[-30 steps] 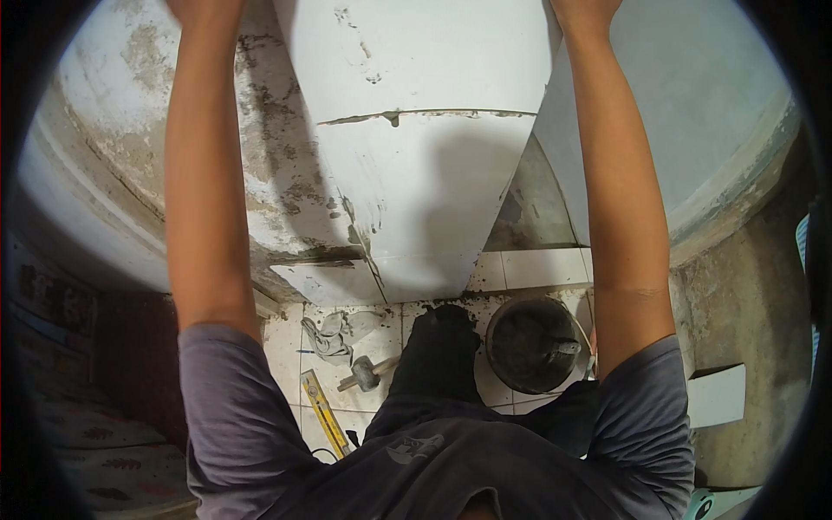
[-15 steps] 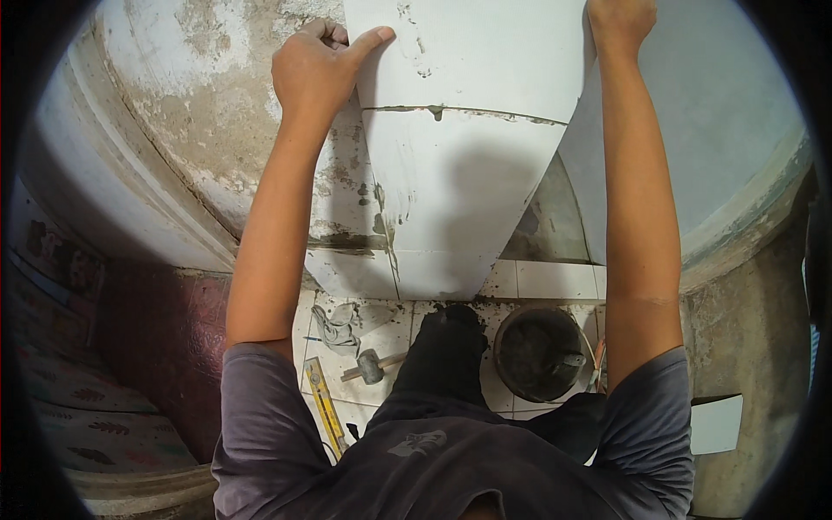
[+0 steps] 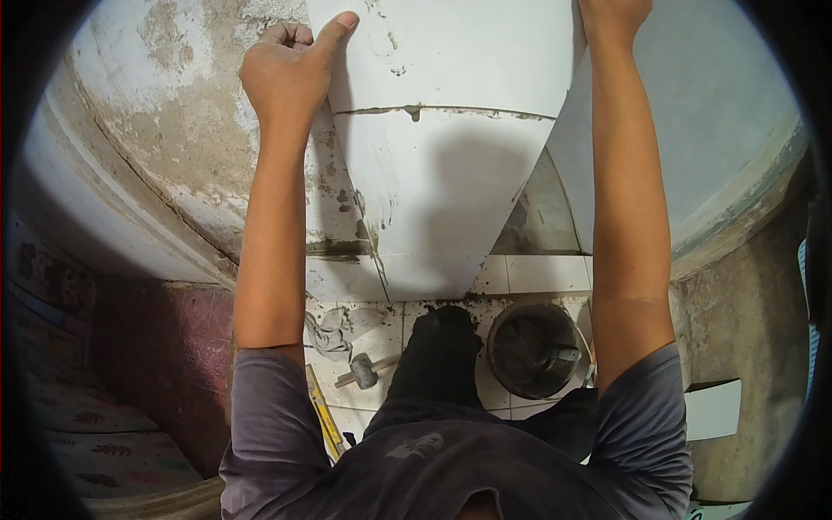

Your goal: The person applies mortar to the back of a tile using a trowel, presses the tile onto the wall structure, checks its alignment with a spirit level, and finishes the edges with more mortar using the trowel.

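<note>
A large white tile [image 3: 451, 56] stands against the wall, with dark mortar smears on its face. Below it, across a thin mortar-marked joint, is another white tile [image 3: 451, 165]. My left hand [image 3: 284, 74] grips the upper tile's left edge, thumb on the front face and fingers curled at the side. At the opposite edge, my right hand [image 3: 614, 17] holds the same tile, its fingertips partly cut off by the top of the picture.
On the tiled floor lie a mallet [image 3: 364, 371], a crumpled grey cloth [image 3: 329, 334] and a yellow spirit level [image 3: 323, 416]. A dark bucket [image 3: 533, 351] of grey mortar stands right of my knee. Bare, rough wall [image 3: 204, 113] lies to the left; a white tile piece [image 3: 714, 409] rests at right.
The view has shifted slightly, so the tiles sit further left in the picture. Both hands keep their places at the upper tile's edges.
</note>
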